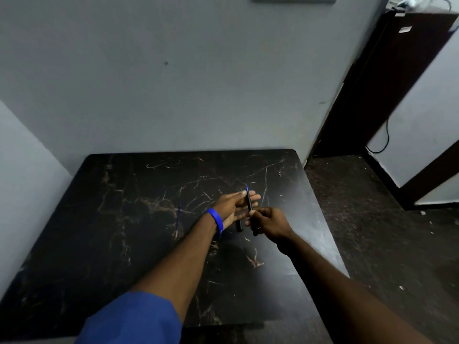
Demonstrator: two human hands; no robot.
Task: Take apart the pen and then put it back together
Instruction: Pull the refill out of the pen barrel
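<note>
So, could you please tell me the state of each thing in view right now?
Pen: held above the table, blue tip pointing away.
Right hand: grip closed on the pen's lower part.
Left hand: open, fingers extended behind the pen.
Black piece: below the left hand, contact unclear.
Wristband: on left wrist.

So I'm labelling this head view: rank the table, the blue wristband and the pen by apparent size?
1. table
2. pen, partly hidden by the right hand
3. blue wristband, close to the pen; unsure
</note>
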